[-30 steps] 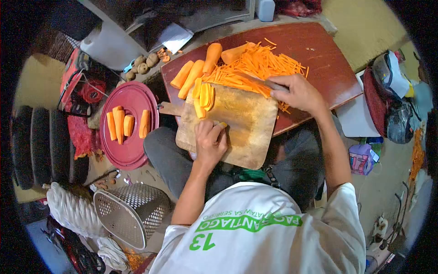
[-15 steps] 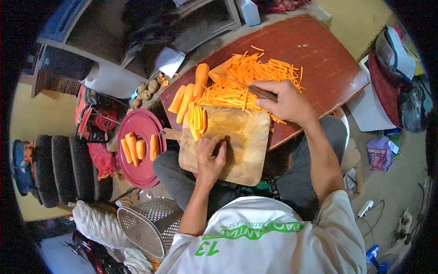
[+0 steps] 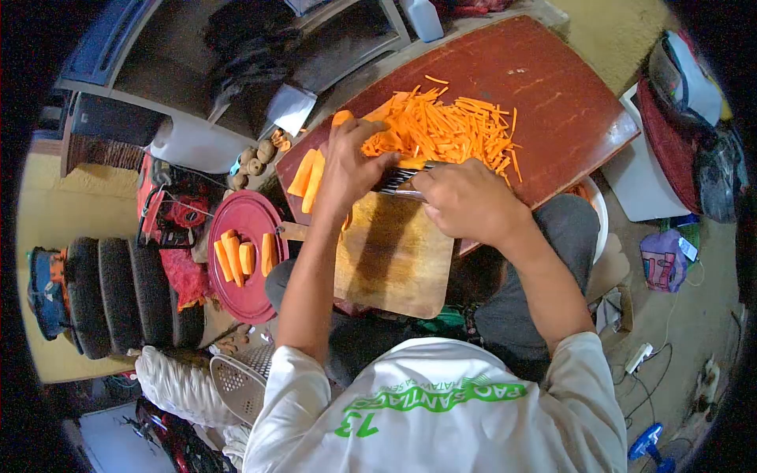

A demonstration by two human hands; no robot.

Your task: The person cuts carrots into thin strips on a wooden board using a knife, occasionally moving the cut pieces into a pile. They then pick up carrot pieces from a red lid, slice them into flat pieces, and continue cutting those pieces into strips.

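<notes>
My right hand (image 3: 469, 197) is closed around the handle of a knife (image 3: 399, 180), whose blade points left along the far edge of the wooden cutting board (image 3: 394, 260). At the blade's other end, my left hand (image 3: 347, 162) curls over the near left side of the heap of carrot strips (image 3: 461, 130), with some strips between its thumb and fingers. Part of the blade is hidden by my hands. Beside my left wrist lie thick carrot pieces (image 3: 306, 180). The end of another carrot (image 3: 342, 117) shows just behind that hand.
The red table (image 3: 552, 94) carries the heap. To the left, a pink round lid (image 3: 225, 296) holds several carrot pieces. A perforated basket (image 3: 236, 386) stands on the floor at lower left. Potatoes (image 3: 254, 162) lie beyond the table's left corner, and a white bucket (image 3: 599, 217) stands by my right knee.
My left hand has moved from the board up to the carrot heap. The carrot slices have left the board's upper left. My right hand has lowered the knife to the board's far edge.
</notes>
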